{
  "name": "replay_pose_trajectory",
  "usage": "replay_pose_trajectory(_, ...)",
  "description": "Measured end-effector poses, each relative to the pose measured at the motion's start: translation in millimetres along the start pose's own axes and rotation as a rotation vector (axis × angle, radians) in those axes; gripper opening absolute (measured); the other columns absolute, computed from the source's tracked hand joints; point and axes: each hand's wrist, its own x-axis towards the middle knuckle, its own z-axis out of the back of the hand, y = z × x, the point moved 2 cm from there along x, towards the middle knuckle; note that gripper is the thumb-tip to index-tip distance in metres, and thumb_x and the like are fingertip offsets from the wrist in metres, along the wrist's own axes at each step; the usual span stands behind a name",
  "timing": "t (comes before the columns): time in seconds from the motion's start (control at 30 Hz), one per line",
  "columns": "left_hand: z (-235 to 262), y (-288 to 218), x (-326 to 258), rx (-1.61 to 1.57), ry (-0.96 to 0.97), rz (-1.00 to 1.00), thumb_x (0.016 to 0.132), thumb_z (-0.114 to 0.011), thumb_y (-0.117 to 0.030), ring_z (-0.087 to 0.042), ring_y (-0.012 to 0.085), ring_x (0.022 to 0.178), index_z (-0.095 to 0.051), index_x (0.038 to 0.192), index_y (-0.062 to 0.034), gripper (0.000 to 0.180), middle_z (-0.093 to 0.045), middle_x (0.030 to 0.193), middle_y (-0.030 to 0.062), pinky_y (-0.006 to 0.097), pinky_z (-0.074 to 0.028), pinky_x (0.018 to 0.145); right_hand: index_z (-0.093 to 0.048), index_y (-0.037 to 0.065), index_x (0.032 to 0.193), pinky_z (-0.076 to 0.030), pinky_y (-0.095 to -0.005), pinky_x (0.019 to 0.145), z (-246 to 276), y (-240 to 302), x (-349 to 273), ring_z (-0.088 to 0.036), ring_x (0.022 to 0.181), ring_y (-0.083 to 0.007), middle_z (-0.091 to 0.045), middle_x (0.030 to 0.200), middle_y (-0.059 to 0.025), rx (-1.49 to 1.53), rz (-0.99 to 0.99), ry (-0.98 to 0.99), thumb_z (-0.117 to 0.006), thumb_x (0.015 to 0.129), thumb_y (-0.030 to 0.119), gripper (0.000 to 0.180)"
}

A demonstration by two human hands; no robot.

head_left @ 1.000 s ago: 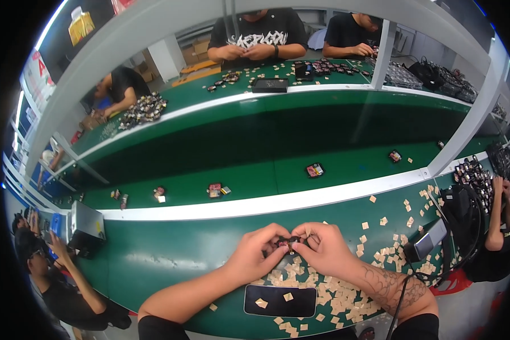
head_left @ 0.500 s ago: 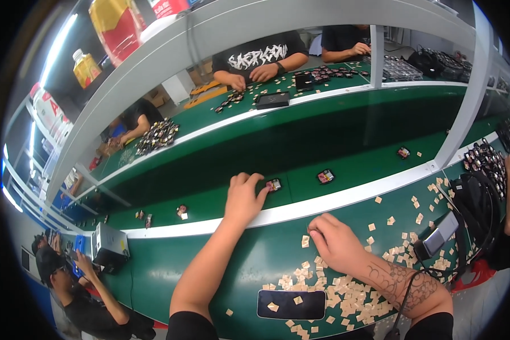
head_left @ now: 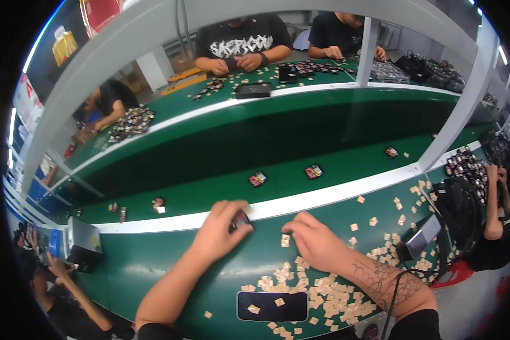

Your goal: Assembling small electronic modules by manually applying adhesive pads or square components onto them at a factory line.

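My left hand (head_left: 218, 229) is closed around a small dark device (head_left: 239, 220) with a shiny casing, just on the near side of the white rail. Its fingers cover much of the device. To the right, my right hand (head_left: 317, 241) is pinched, thumb against forefinger; whatever sits between the tips is too small to make out. A tan square piece (head_left: 285, 241) shows just below those fingertips. Similar tan squares (head_left: 328, 294) lie scattered around my right forearm. A dark phone (head_left: 272, 306) with two squares on it lies flat near the table's front edge.
Beyond the white rail (head_left: 334, 194), a green belt carries small devices (head_left: 313, 171). A grey box (head_left: 84, 243) stands at left; a power bank-like grey block (head_left: 424, 237), cables and a black bag (head_left: 459, 209) lie at right. Co-workers sit opposite and at both sides.
My left hand has drawn back from the belt over the rail, now with a small device in it. My right hand stays pinched in about the same place. The view has shifted slightly.
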Motion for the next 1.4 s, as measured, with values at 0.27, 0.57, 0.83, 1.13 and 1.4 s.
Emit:
replay_pose_trajectory(0.27,-23.1,-48.5,-39.0,-0.069,0.149,-0.150,0.082,-0.090,-0.017,-0.062,0.0337,0.114,-0.066,0.133,-0.0050,0.057,-0.060,0.123,0.0141,0.042,-0.054,0.098,-0.072,0.009,0.124,-0.055,-0.0422,0.068,4.3,27.6,0.7,-0.067,0.078,-0.0295,-0.058,0.097,-0.0102,-0.150,0.023,0.174,-0.069,0.094,0.000,0.032)
replay_pose_trajectory(0.57,-27.4,-25.4,-48.6,-0.294,0.210,-0.096,0.085,-0.087,-0.011,-0.063,0.0340,0.117,-0.068,0.132,-0.0044,0.051,-0.062,0.121,0.0119,0.043,-0.054,0.101,-0.075,0.006,0.106,-0.055,-0.0421,0.064,-15.1,48.4,2.4,-0.068,0.075,-0.0312,-0.064,0.089,-0.0088,-0.584,0.070,0.349,-0.076,0.090,0.001,0.017)
replay_pose_trajectory(0.83,-29.2,-24.6,-51.7,-0.280,0.153,-0.085,0.083,-0.089,-0.014,-0.064,0.0345,0.114,-0.070,0.124,-0.0039,0.046,-0.065,0.118,0.0111,0.043,-0.056,0.098,-0.069,0.002,0.108,-0.052,-0.0355,0.060,-13.1,13.2,-2.1,-0.063,0.068,-0.0209,-0.062,0.093,-0.0095,-0.021,-0.122,0.234,-0.075,0.093,0.000,0.016)
replay_pose_trajectory(1.13,-30.4,-29.2,-49.7,-0.290,0.103,-0.156,0.081,-0.090,-0.012,-0.066,0.0360,0.113,-0.062,0.133,-0.0066,0.060,-0.067,0.118,0.0113,0.044,-0.056,0.096,-0.068,0.004,0.118,-0.058,-0.0404,0.071,-8.6,32.0,4.6,-0.067,0.081,-0.0296,-0.060,0.105,-0.0091,-0.232,0.048,0.284,-0.071,0.092,0.004,0.026)
replay_pose_trajectory(1.4,-29.5,-31.7,-49.4,-0.246,0.095,-0.205,0.083,-0.086,-0.009,-0.064,0.0356,0.107,-0.060,0.133,-0.0057,0.056,-0.065,0.113,0.0128,0.044,-0.055,0.092,-0.068,0.006,0.108,-0.059,-0.0389,0.070,-17.0,55.3,-2.7,-0.068,0.088,-0.0260,-0.058,0.095,-0.0061,-0.718,0.215,0.379,-0.074,0.086,0.004,0.022)
